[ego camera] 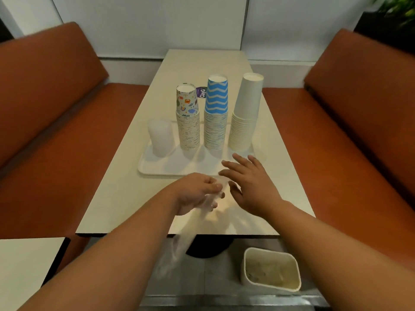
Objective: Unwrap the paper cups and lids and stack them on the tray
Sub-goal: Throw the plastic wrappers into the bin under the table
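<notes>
Three cup stacks (215,113) upright beyond spread right hand (251,185) fingers; clear wrapper (179,241) pinched in left hand (197,194), for discarding.

Setting: café or fast-food dining booth. Evidence: two facing benches (56,90) upholstered in rust-orange, either side of a narrow cream tabletop (202,61) on a single dark pedestal base (208,248); white serving tray (170,170) carrying tall stacks of disposable paper cups (215,115); pale wall panels (148,23) behind; small bin (271,270) on the floor; foliage (397,10) at far right corner.
</notes>
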Tool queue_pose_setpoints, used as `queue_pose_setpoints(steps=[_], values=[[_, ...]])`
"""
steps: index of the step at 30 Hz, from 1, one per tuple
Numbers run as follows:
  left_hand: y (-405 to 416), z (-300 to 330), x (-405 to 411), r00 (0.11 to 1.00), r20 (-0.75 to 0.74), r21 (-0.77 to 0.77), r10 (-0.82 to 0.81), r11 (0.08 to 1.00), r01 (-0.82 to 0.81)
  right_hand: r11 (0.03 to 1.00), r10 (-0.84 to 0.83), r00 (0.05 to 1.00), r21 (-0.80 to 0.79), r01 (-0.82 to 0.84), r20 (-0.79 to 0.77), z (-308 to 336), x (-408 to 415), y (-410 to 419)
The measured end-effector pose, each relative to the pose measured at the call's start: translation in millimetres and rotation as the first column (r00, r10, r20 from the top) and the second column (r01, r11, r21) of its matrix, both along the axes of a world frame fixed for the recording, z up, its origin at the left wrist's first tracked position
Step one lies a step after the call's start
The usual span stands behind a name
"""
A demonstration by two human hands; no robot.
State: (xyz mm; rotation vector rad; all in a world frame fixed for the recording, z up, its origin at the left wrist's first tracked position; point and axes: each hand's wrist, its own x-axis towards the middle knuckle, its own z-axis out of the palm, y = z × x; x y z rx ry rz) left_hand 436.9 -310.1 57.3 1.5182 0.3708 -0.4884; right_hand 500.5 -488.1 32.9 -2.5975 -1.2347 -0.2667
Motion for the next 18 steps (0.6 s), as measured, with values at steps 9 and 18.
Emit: queue_pose_setpoints(steps=[9,18], values=[[-30.7,33.8,13.6,0.882,0.452,0.028,0.131,0.987,-0.161,0.519,0.158,0.573,0.562,0.644,-0.804,87.5,-7.3,7.7],[-57.3,86.9,20.1,0.764,0.626,0.082,0.156,0.961,-0.264,0.420,0.566,0.390,0.662,0.621,-0.726,134.3,-2.6,-22.8]])
